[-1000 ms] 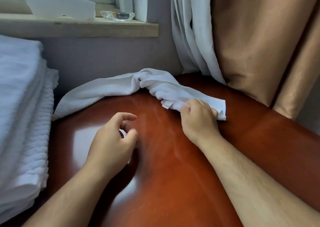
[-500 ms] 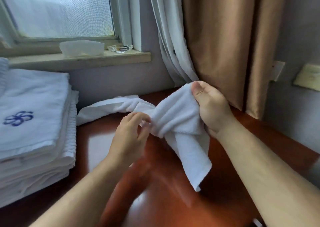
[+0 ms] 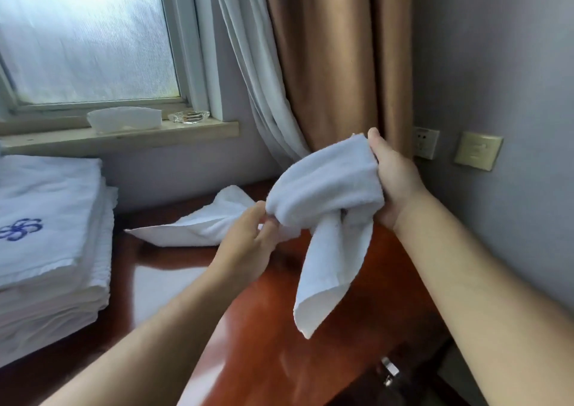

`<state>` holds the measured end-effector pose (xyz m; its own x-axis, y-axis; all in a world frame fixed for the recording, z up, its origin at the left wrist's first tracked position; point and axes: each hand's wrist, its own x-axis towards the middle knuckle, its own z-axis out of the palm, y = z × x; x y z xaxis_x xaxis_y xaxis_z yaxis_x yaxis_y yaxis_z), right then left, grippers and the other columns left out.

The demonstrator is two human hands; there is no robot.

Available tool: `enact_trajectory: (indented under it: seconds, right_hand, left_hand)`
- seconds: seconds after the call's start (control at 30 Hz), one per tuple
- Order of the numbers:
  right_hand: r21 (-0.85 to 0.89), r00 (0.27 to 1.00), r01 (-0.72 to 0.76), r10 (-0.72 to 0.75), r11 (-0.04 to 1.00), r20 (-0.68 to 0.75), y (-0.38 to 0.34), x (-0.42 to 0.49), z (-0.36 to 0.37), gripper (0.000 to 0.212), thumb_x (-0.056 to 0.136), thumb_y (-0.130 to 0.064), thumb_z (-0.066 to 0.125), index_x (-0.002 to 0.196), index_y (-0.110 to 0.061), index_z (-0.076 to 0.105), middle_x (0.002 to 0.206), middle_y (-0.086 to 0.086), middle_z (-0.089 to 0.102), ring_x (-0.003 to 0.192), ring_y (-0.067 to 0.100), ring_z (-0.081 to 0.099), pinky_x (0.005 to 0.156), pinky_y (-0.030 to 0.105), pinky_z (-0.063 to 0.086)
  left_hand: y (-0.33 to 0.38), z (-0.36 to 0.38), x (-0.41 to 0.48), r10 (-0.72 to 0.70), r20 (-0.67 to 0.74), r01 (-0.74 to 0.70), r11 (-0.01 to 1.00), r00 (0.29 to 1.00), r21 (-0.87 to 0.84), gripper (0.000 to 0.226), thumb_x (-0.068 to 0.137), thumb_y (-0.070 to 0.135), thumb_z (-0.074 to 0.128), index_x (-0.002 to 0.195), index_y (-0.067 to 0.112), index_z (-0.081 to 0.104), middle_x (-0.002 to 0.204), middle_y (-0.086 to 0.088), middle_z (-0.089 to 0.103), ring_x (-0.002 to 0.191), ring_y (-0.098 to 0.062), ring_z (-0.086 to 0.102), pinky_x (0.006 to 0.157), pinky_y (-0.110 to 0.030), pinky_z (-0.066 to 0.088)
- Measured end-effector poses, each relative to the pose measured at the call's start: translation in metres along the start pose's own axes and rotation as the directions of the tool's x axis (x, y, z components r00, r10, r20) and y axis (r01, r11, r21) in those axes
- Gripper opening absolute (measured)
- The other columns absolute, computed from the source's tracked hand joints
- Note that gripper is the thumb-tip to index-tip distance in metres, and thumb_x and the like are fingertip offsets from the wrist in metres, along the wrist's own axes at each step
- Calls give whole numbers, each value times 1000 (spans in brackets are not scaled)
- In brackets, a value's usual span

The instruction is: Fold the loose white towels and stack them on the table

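The loose white towel (image 3: 326,188) is lifted off the bench (image 3: 264,328), well to the right of the stack of folded towels (image 3: 46,219). The right hand (image 3: 393,185) has its grip clamped on the bunched upper end, thumb up over the top edge. The left hand (image 3: 245,247) has its grip pinched on the cloth at the lower left of the bunch, fingertips (image 3: 260,208) pressed into the fabric. From the bunch one tail hangs down to a pointed corner above the bench. The other end trails back toward the stack and lies flat on the wood, apart from the stack.

The stack sits on the bench, several layers high, and its top towel bears a blue emblem (image 3: 20,228). Behind and above the stack runs the windowsill (image 3: 139,138). On it, to the stack's right, stand a shallow white container (image 3: 124,119) and just beside it a glass ashtray (image 3: 189,117). What either one holds cannot be made out. Farther right of the stack hang a sheer white curtain (image 3: 248,79) and a brown curtain (image 3: 335,64), and beyond them are a wall socket (image 3: 425,143) and a switch plate (image 3: 477,150).
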<state>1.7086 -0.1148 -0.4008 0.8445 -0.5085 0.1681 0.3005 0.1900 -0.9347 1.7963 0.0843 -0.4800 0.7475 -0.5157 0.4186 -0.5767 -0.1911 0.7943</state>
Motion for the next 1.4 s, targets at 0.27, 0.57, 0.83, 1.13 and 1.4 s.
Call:
enact_trajectory:
  seconds: [0.27, 0.57, 0.83, 1.13, 1.4]
  right_hand:
    - [-488, 971, 222, -146, 844, 189, 14, 0, -19, 32, 79, -38, 85, 102, -20, 74, 94, -3, 79, 91, 18, 76, 81, 35, 62]
    - [-495, 873, 199, 76, 846, 482, 64, -24, 50, 25, 75, -39, 88, 86, -20, 76, 85, 3, 78, 82, 13, 75, 67, 25, 57]
    - [-235, 963, 50, 16, 971, 268, 59, -18, 58, 10, 83, -28, 82, 89, -21, 80, 93, 5, 79, 91, 24, 76, 77, 38, 63]
    - [241, 963, 4, -69, 970, 262, 11, -19, 67, 38, 92, -37, 69, 115, -7, 72, 114, 21, 69, 109, 35, 68, 90, 45, 57]
    - [36, 989, -45, 39, 998, 142, 0, 3, 43, 23, 95, -19, 63, 105, -1, 73, 107, 21, 72, 104, 35, 71, 91, 43, 58]
  left_hand:
    - [58, -36, 27, 189, -355, -175, 982, 916, 70, 16, 99, 24, 48, 97, 32, 61, 86, 15, 68, 80, 2, 62, 63, -10, 43]
    - [68, -49, 20, 144, -133, -123, 981, 981, 151, 46, 82, 73, 48, 103, 32, 55, 89, 16, 62, 80, 4, 57, 68, -19, 42]
    - [20, -63, -27, 187, -419, -108, 973, 889, 204, 36, 86, 44, 68, 113, 27, 51, 87, 7, 55, 77, -7, 53, 68, -21, 41]
    - [-43, -28, -53, -224, -339, 259, 964, 913, 61, 12, 91, 27, 69, 103, 28, 70, 100, 8, 72, 98, -19, 67, 82, -45, 56]
    - [-28, -115, -22, -518, 149, 504, 658, 842, -560, 31, 80, 33, 74, 98, 8, 79, 104, -16, 76, 86, -27, 75, 74, -35, 60]
